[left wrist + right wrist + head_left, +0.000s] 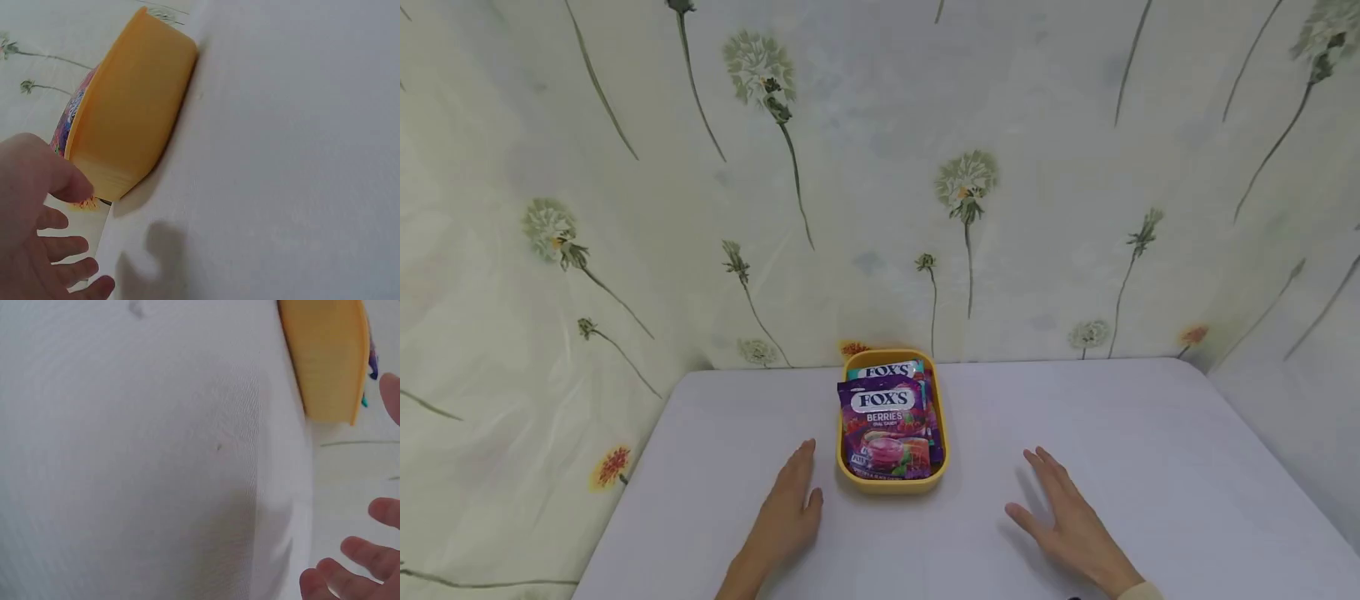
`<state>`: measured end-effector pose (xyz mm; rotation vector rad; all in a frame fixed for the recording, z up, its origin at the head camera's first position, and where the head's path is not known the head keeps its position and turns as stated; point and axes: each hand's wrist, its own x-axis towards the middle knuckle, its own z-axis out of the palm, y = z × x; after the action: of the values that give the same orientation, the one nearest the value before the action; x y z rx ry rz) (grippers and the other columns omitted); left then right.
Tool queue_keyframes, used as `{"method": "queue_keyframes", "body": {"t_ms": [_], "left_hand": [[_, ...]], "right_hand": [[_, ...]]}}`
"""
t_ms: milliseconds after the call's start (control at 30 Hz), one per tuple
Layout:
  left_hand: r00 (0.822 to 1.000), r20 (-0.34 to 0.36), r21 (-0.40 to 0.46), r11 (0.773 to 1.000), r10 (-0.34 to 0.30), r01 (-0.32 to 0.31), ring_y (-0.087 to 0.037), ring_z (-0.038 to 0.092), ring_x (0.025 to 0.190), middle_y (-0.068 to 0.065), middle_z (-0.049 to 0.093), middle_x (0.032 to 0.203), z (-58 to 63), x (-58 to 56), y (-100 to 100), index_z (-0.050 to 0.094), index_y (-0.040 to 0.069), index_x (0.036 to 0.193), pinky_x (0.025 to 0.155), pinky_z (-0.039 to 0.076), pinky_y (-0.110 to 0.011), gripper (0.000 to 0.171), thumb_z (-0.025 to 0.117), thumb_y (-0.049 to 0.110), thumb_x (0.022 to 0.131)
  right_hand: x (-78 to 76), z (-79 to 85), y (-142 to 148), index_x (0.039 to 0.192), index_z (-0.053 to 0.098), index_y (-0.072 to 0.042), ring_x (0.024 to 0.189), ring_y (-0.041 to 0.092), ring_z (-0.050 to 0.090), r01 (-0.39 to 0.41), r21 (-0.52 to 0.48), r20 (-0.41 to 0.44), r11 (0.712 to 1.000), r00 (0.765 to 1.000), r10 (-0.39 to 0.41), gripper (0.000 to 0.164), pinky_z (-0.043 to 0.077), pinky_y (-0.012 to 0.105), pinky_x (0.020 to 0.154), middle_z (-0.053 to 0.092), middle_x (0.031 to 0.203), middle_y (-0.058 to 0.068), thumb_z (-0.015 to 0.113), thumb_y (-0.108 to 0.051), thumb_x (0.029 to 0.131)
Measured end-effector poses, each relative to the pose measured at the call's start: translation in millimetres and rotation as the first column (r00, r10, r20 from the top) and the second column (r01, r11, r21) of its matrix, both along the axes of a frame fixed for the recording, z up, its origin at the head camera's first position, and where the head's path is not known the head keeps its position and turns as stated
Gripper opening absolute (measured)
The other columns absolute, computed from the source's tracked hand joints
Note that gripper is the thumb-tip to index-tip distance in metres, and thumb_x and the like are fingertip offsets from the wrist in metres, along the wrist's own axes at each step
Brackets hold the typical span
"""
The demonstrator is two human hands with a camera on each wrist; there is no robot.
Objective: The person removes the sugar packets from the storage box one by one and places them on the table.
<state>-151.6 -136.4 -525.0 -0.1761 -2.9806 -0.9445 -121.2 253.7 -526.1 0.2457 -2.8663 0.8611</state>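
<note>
A yellow plastic tub (pixel 893 487) stands on the white table near its back edge. Inside it lie several candy bags; the front one is a purple Fox's Berries bag (pixel 883 425), with a teal-topped bag (pixel 891 369) behind it. My left hand (pixel 786 512) is just left of the tub, fingers extended forward and thumb apart, holding nothing. To the right, farther from the tub, my right hand (pixel 1067 525) spreads its fingers above the table, holding nothing. In the left wrist view the tub's side wall (pixel 134 100) rises beyond the thumb.
The white tabletop (pixel 977 550) extends on both sides of the tub. Behind it hangs a pale cloth (pixel 865 167) printed with dandelions, which also covers the left side. A light sleeve cuff (pixel 1141 591) shows at my right wrist.
</note>
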Motion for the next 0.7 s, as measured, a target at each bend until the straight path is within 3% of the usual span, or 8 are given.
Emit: {"method": "queue_keyframes", "body": {"t_ms": [67,100,267,367,500,633,700], "left_hand": [[0.998,0.051,0.160,0.986,0.046,-0.053,-0.029,0.032,0.141,-0.005,0.032,0.154,-0.6,-3.7,4,0.026,0.018,0.150,0.112,0.033,-0.052,0.059,0.049,0.022,0.096],[0.995,0.076,0.240,0.967,0.064,-0.081,-0.027,0.033,0.141,-0.003,0.033,0.154,-1.1,-5.4,6,0.027,0.020,0.150,0.113,0.033,-0.050,0.056,0.046,0.022,0.097],[0.982,0.168,0.514,0.842,0.088,-0.163,-0.025,0.036,0.140,0.001,0.037,0.152,-6.7,-12.9,20,0.031,0.021,0.148,0.111,0.037,-0.047,0.047,0.035,0.027,0.102],[0.975,0.197,0.600,0.773,0.106,-0.205,-0.025,0.034,0.141,0.000,0.034,0.153,-10.9,-18.3,27,0.030,0.020,0.148,0.111,0.036,-0.046,0.048,0.034,0.033,0.102],[0.973,0.200,0.674,0.704,0.119,-0.224,-0.025,0.029,0.143,0.000,0.031,0.155,-15.3,-25.8,38,0.028,0.019,0.149,0.115,0.030,-0.046,0.053,0.036,0.040,0.101],[0.974,0.183,0.704,0.674,0.134,-0.225,-0.028,0.030,0.142,-0.004,0.032,0.154,-14.6,-30.3,51,0.029,0.020,0.149,0.116,0.028,-0.048,0.051,0.039,0.032,0.100],[0.972,0.175,0.706,0.668,0.156,-0.234,-0.029,0.034,0.140,-0.005,0.036,0.152,-13.3,-31.4,56,0.033,0.020,0.147,0.115,0.030,-0.049,0.049,0.040,0.025,0.100]], "right_hand": [[-0.1,0.1,-1,0.147,0.028,-0.015,0.130,0.044,0.040,0.006,-0.029,0.017,1.000,1.000,-0.005,0.077,0.041,0.064,0.094,0.030,0.150,0.017,0.062,-0.047,0.087],[0.2,0.5,-2,0.147,0.028,-0.015,0.129,0.043,0.042,0.009,-0.043,0.031,0.999,0.999,-0.008,0.076,0.042,0.062,0.094,0.032,0.150,0.016,0.061,-0.047,0.087],[0.6,1.3,-12,0.146,0.030,-0.016,0.125,0.035,0.049,0.012,-0.141,0.083,0.990,0.997,-0.001,0.069,0.047,0.054,0.096,0.039,0.146,0.010,0.058,-0.045,0.090],[-2.9,-0.2,-20,0.146,0.030,-0.014,0.131,0.031,0.043,-0.003,-0.213,0.090,0.977,0.996,0.023,0.066,0.043,0.049,0.103,0.039,0.147,0.010,0.057,-0.041,0.092],[-8.4,0.3,-28,0.144,0.032,-0.013,0.133,0.027,0.042,-0.021,-0.308,0.063,0.951,0.997,0.043,0.060,0.043,0.043,0.104,0.041,0.146,0.010,0.057,-0.032,0.094],[-13.5,8.8,-34,0.141,0.035,-0.011,0.131,0.031,0.045,-0.049,-0.446,0.066,0.894,0.994,0.088,0.054,0.047,0.038,0.101,0.045,0.142,0.015,0.057,-0.026,0.094],[-16.2,15.2,-37,0.140,0.037,-0.012,0.130,0.033,0.046,-0.047,-0.512,0.097,0.858,0.989,0.112,0.052,0.049,0.028,0.100,0.046,0.140,0.016,0.057,-0.026,0.094]]}}
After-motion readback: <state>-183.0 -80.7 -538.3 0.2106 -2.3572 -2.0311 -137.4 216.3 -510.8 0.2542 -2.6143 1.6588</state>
